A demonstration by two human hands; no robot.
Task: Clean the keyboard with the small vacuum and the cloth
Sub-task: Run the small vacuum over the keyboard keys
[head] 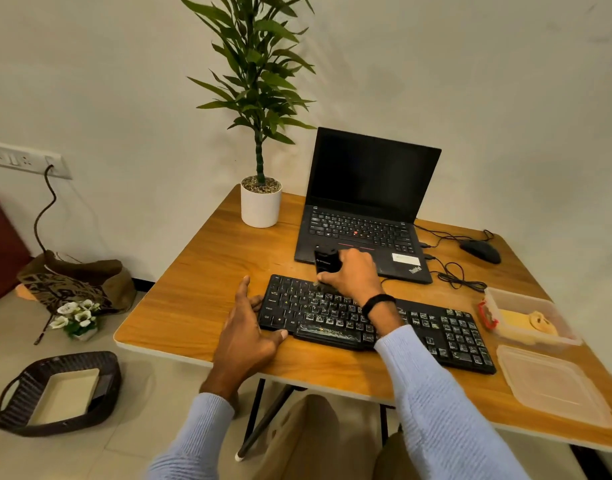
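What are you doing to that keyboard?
A person is cleaning the black keyboard on the wooden table. The right hand holds a small black vacuum with its tip down on the upper rows of keys. The left hand rests against the keyboard's left end, seemingly to steady it. An open laptop sits just behind. A yellow cloth lies in a clear container to the right.

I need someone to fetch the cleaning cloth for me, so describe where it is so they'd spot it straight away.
On the wooden table, go to the right-hand edge, past the end of the black keyboard. An open clear plastic tub sits there, its flat lid lying just in front of it. The yellow cloth lies folded inside the tub, the only soft yellow thing there.
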